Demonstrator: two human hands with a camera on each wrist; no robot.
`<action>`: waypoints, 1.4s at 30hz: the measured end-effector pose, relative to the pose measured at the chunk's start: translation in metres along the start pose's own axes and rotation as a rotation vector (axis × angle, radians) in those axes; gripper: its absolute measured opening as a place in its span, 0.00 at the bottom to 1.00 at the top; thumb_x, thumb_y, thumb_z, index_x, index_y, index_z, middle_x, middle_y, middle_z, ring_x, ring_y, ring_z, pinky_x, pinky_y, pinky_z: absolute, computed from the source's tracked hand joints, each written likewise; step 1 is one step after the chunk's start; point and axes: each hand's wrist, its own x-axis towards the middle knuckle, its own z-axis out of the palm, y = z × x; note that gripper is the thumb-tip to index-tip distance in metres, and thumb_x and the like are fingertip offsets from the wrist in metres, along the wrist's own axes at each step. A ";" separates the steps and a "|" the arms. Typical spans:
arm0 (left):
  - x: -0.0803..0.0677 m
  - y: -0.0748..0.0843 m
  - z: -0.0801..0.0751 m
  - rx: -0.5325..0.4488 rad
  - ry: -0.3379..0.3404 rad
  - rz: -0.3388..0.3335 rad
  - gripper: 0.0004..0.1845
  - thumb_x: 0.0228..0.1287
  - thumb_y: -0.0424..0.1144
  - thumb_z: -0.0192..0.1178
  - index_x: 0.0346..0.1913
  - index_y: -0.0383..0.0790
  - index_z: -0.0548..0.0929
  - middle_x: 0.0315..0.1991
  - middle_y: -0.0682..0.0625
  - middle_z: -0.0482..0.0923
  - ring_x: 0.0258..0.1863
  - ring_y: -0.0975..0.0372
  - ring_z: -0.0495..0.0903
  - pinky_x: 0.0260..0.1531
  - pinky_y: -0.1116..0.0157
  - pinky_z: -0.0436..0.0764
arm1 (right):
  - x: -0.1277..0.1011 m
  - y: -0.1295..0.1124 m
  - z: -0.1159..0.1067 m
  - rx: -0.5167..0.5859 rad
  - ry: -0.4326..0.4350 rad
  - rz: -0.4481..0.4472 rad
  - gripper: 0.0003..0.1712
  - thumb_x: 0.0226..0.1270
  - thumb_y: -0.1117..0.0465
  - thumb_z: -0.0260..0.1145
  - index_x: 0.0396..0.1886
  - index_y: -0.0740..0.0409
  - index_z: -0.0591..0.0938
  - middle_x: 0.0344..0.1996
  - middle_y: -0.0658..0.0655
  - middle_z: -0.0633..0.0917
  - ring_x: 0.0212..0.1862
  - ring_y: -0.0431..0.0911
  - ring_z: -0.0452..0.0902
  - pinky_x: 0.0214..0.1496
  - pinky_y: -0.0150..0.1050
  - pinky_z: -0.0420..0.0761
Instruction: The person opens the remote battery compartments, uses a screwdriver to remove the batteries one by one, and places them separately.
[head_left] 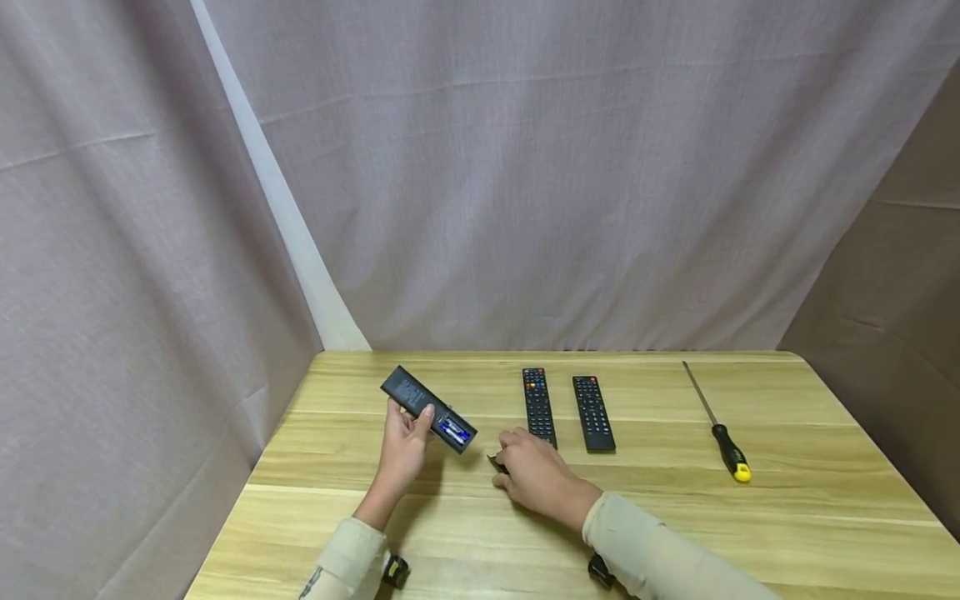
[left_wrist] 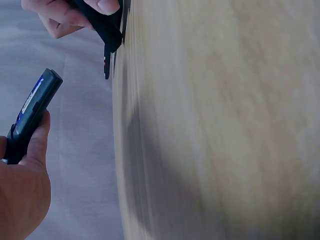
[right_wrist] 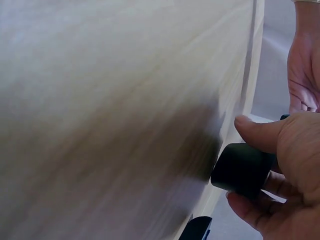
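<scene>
Remote (head_left: 417,395) is up over the table (head_left: 300,500), gripped in the left hand (head_left: 403,446); the right hand (head_left: 540,475) pinches a lid (right_wrist: 242,167). The remote seems light, hard, maybe slippery: grip its long sides, not the batteries (head_left: 454,431).

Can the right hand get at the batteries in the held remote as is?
Probably not straight away: the right hand grips a black cover, which may need putting down first. Otherwise the way looks free: the batteries lie uncovered in the remote, which the left hand holds close by.
</scene>
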 end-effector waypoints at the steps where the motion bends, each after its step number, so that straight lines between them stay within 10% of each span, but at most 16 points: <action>1: 0.000 0.000 -0.001 0.001 0.001 -0.001 0.18 0.83 0.31 0.52 0.67 0.31 0.62 0.52 0.23 0.85 0.40 0.64 0.92 0.46 0.68 0.93 | 0.001 0.000 0.000 0.005 -0.007 -0.002 0.16 0.66 0.49 0.79 0.39 0.57 0.94 0.31 0.45 0.79 0.36 0.40 0.70 0.35 0.34 0.80; 11: 0.002 -0.003 -0.005 -0.014 -0.009 0.010 0.19 0.83 0.30 0.52 0.68 0.31 0.62 0.53 0.22 0.85 0.40 0.66 0.92 0.48 0.65 0.94 | -0.001 -0.002 0.003 0.002 -0.091 -0.029 0.31 0.63 0.41 0.78 0.53 0.62 0.91 0.41 0.50 0.83 0.41 0.42 0.72 0.46 0.38 0.85; 29: 0.004 0.004 -0.005 -0.015 0.003 0.009 0.18 0.83 0.31 0.52 0.68 0.32 0.62 0.52 0.23 0.85 0.37 0.69 0.91 0.45 0.68 0.93 | 0.002 0.001 -0.001 -0.037 -0.190 -0.089 0.16 0.73 0.49 0.74 0.42 0.59 0.89 0.40 0.50 0.82 0.43 0.43 0.74 0.50 0.42 0.85; 42: 0.003 0.004 -0.008 -0.010 0.011 0.006 0.18 0.84 0.31 0.52 0.68 0.30 0.62 0.53 0.22 0.84 0.38 0.70 0.91 0.50 0.64 0.94 | 0.006 -0.009 0.003 -0.142 -0.163 -0.076 0.22 0.80 0.53 0.66 0.58 0.68 0.87 0.57 0.59 0.86 0.56 0.51 0.80 0.68 0.46 0.85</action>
